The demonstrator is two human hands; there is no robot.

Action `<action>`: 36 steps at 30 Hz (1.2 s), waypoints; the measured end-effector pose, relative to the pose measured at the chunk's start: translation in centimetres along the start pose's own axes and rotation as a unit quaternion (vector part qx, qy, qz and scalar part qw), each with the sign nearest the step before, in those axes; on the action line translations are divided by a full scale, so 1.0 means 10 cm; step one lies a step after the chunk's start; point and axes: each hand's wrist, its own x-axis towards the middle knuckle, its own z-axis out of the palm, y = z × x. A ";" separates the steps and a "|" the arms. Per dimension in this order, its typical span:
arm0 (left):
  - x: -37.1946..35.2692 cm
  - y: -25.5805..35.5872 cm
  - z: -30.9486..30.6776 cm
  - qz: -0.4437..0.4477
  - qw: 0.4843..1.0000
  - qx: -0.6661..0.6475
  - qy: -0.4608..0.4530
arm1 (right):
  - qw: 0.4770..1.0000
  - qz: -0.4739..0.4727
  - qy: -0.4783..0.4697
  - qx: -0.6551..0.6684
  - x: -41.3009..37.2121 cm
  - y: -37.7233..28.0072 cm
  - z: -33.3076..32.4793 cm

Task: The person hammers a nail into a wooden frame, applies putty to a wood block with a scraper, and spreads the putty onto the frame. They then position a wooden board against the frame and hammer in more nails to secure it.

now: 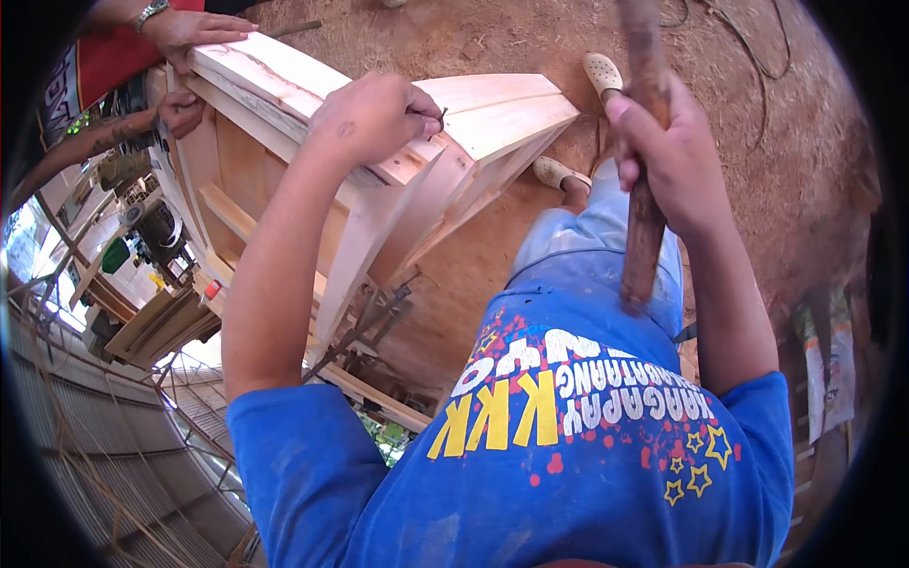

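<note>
My left hand (365,118) rests on the wooden frame's top board, its fingers pinched around a dark nail (442,119) near the board's end. The fingers partly hide the nail. In my right hand (677,156), raised to the right of the frame, is the wooden handle of a hammer (645,241). The handle runs nearly upright, and its upper end is blurred and cut off by the top edge of the view. Pale boards form the wooden frame (502,114), which has an angled, pointed end beside my left hand.
At the upper left, another person's hand (194,30) lies flat on the frame's far end; their other hand (180,114) is closed at its side. Stacked boards (151,331) and machinery (156,227) stand at left. A cable (757,66) crosses the dirt floor (786,151).
</note>
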 end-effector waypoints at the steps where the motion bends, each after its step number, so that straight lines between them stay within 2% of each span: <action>1: 0.00 -0.02 0.01 0.002 1.000 -0.001 0.002 | 0.999 -0.013 0.030 0.013 0.02 0.01 0.01; 2: 0.01 -0.04 0.02 0.006 1.000 -0.001 0.006 | 0.997 -0.029 0.061 0.026 0.04 0.01 0.02; 3: 0.03 -0.05 0.03 0.010 1.000 0.000 0.010 | 0.999 -0.027 0.024 -0.004 -0.01 0.02 0.06; 6: 0.02 -0.06 0.06 0.022 0.999 -0.015 0.026 | 0.971 0.047 -0.183 -0.147 -0.10 0.16 0.14; 9: -0.06 -0.06 0.05 0.013 0.996 0.009 0.085 | 0.988 0.081 -0.084 -0.097 -0.07 0.04 0.13; 10: -0.18 -0.08 0.06 0.026 0.980 -0.085 0.180 | 0.997 0.058 -0.043 -0.026 -0.06 -0.02 0.07; 12: -0.50 -0.19 0.03 0.052 0.893 -0.264 0.361 | 0.996 0.003 0.084 -0.011 -0.04 -0.26 -0.09; 14: -0.82 -0.60 0.30 0.017 0.836 -0.302 0.458 | 0.990 -0.058 0.118 0.050 0.07 -0.15 -0.18; 15: -1.02 -0.69 0.47 -0.008 0.855 -0.261 0.448 | 0.983 -0.093 0.134 0.080 0.12 -0.11 -0.20; 16: -1.19 -0.73 0.64 -0.032 0.873 -0.218 0.436 | 0.995 -0.053 0.079 0.018 0.08 -0.08 -0.11; 18: -1.22 -0.66 1.06 0.004 0.880 -0.180 0.439 | 0.994 0.030 -0.026 -0.102 -0.06 0.01 0.11; 21: -1.02 -0.39 1.39 0.007 0.858 -0.122 0.500 | 0.976 0.074 -0.168 -0.120 -0.08 0.10 0.11; 24: -0.77 -0.48 1.60 0.065 0.806 -0.112 0.578 | 0.995 0.008 0.052 -0.079 -0.11 -0.24 -0.08; 25: -0.77 -0.48 1.62 0.060 0.808 -0.130 0.571 | 0.988 -0.023 0.133 -0.076 -0.04 -0.26 -0.23; 28: -0.77 -0.46 1.61 0.051 0.809 -0.174 0.559 | 0.955 -0.146 0.219 0.134 0.19 -0.19 -0.32; 30: -0.78 -0.45 1.60 0.046 0.807 -0.188 0.558 | 0.984 -0.017 0.172 -0.050 -0.04 -0.18 0.08; 31: -0.79 -0.45 1.60 0.053 0.806 -0.170 0.564 | 0.995 0.032 0.019 -0.096 -0.12 -0.01 0.17; 32: -0.80 -0.46 1.60 0.063 0.808 -0.151 0.567 | 0.961 0.071 -0.180 -0.199 -0.16 0.06 0.20; 34: -0.73 -0.46 1.55 0.081 0.805 -0.146 0.570 | 0.976 0.110 -0.167 -0.090 -0.17 0.15 0.19; 36: -0.78 -0.46 1.60 0.072 0.803 -0.173 0.565 | 0.991 0.059 -0.004 -0.121 -0.17 -0.07 0.08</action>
